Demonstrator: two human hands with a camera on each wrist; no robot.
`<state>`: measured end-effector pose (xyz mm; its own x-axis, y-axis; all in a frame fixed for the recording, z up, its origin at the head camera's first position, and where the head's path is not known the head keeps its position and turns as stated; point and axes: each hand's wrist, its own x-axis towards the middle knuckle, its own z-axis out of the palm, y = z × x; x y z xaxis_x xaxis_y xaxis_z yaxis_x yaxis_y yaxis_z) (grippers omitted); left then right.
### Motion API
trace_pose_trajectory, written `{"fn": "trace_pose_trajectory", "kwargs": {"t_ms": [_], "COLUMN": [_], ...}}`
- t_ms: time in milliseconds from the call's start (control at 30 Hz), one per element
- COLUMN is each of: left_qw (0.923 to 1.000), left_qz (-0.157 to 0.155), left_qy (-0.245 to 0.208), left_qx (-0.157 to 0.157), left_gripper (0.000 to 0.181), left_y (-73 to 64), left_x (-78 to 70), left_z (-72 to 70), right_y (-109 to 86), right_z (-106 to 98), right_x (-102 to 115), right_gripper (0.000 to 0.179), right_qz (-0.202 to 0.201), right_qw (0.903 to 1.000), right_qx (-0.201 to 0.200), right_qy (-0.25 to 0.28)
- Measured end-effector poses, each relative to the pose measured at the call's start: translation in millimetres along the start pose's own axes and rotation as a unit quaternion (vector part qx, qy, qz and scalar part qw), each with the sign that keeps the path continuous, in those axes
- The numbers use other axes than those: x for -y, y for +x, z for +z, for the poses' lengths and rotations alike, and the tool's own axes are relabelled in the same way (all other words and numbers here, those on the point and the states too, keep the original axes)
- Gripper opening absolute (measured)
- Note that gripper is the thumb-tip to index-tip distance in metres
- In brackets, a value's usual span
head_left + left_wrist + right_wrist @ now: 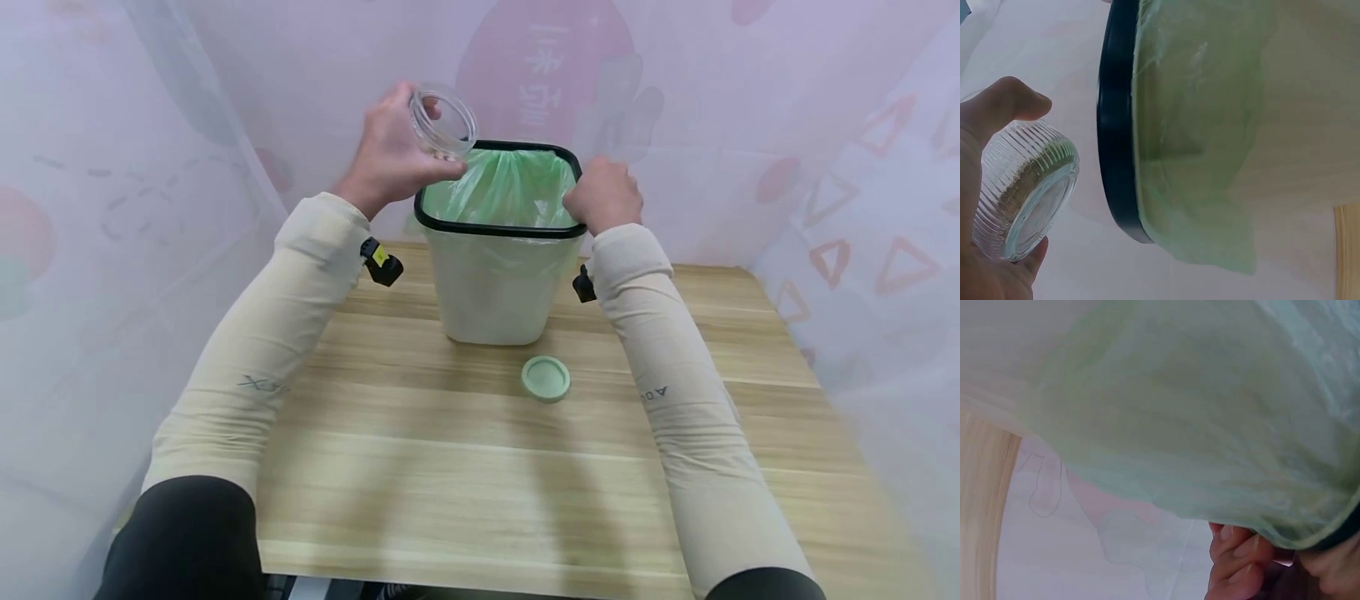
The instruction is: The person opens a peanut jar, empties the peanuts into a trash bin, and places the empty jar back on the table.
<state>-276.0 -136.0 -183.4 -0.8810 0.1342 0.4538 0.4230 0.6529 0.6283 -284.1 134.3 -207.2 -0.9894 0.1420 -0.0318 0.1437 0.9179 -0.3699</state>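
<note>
My left hand [401,150] grips a clear glass jar [1029,187] with ribbed sides, its fingers and thumb around it. The jar is tilted, its mouth uncovered, near the left rim of a white trash can [495,292]. A brownish tint shows through the ribbed glass; I cannot tell what it is. My right hand [606,196] holds the can's black rim at the right, fingers [1241,565] curled around it. A green bag [502,187] lines the can and folds over its edge. On the table in front lies a round pale green lid [546,378].
The can stands toward the back of a wood-grain table [420,500]. Behind it hangs a pale printed curtain [360,42], which also runs along both sides. Black wrist cameras are strapped beneath both cream sleeves [247,367].
</note>
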Motion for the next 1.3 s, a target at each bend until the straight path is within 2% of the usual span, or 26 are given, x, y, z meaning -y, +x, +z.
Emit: {"fn": "trace_pose_trajectory", "kwargs": {"t_ms": [167, 400, 633, 1300], "left_qw": [0.9999, 0.9986, 0.9934, 0.9785], "left_qz": [0.011, 0.032, 0.073, 0.097], "left_qy": [0.005, 0.041, 0.086, 0.171], "left_qx": [0.008, 0.013, 0.018, 0.061], "left_gripper": [0.077, 0.075, 0.079, 0.091], "left_y": [1.9, 3.4, 7.3, 13.4], "left_x": [0.1, 2.0, 3.4, 1.2], "left_z": [3.3, 4.7, 7.3, 2.0], "right_y": [0.9, 2.1, 0.7, 0.6], "right_z": [2, 4, 3, 6], "right_x": [1, 3, 4, 9], "right_gripper": [0.014, 0.019, 0.027, 0.033], "right_qz": [-0.001, 0.001, 0.001, -0.001], "right_qw": [1.0, 0.9999, 0.9999, 0.9999], "right_qx": [-0.008, -0.01, -0.015, -0.014], "right_qy": [-0.002, -0.002, 0.0, -0.003]}}
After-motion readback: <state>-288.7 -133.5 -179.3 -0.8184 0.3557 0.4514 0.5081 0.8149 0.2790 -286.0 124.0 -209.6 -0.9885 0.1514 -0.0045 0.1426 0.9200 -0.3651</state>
